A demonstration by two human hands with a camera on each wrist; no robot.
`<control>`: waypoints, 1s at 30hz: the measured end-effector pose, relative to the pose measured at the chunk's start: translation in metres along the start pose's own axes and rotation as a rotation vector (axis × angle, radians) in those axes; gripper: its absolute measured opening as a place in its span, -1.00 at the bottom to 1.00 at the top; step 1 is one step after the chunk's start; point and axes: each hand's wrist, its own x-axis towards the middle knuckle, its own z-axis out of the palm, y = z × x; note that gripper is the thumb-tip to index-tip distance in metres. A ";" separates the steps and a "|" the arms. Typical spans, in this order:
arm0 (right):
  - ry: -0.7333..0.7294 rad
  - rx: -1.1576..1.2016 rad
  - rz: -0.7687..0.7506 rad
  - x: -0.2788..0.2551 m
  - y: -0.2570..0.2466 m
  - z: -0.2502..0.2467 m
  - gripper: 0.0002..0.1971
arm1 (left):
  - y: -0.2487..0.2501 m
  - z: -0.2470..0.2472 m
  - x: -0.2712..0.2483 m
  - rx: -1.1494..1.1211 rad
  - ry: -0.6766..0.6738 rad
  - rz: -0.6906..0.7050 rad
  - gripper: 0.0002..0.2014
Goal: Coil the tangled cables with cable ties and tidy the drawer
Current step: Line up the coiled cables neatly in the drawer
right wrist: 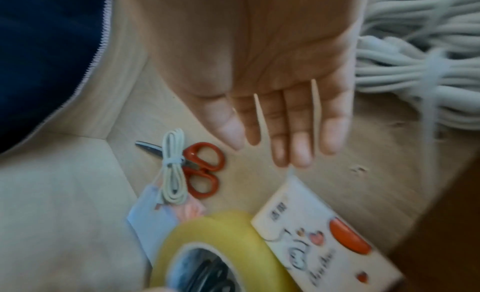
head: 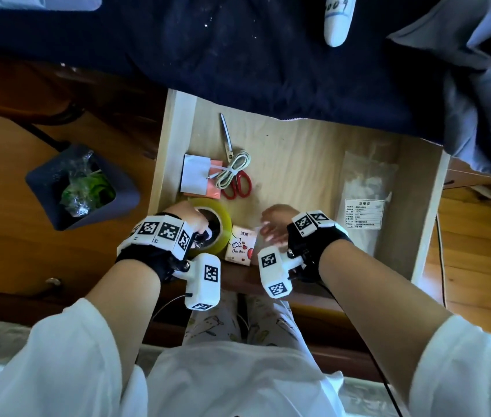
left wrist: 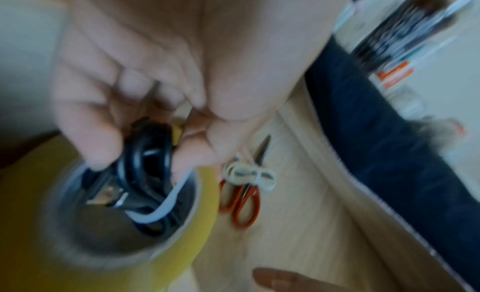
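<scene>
Grip: left hand (left wrist: 145,87) is pinching the black cable (left wrist: 145,173); right hand (right wrist: 272,91) is hovering flat, fingers straight.
Cable: coiled, sitting inside the tape roll (left wrist: 103,255).
Around: scissors (head: 236,179) and white cable (head: 233,170) are lying behind.

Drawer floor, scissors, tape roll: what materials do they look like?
Drawer: pale wood or wood-look laminate, matte; faint grain shows.
Scissors: shiny metal blades, glossy red handles, likely plastic.
Tape roll: yellowish translucent film, probably plastic packing tape, on a greyish core, perhaps cardboard; the left hand holds a glossy black cable in it.
</scene>
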 end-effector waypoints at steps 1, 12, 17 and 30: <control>0.054 0.006 -0.085 -0.002 -0.009 -0.002 -0.91 | 0.002 -0.007 -0.001 -0.055 0.023 0.011 -0.68; -0.014 -0.130 -0.436 0.008 -0.084 0.024 -0.61 | 0.012 -0.021 -0.017 -0.930 -0.131 -0.024 -0.66; 0.012 -0.131 -0.405 0.014 -0.083 0.030 -0.79 | 0.003 -0.018 -0.018 -0.886 -0.281 0.068 -0.30; 0.184 0.446 -0.408 -0.023 0.021 -0.048 -0.80 | 0.040 0.017 -0.026 -1.025 -0.412 0.107 -0.80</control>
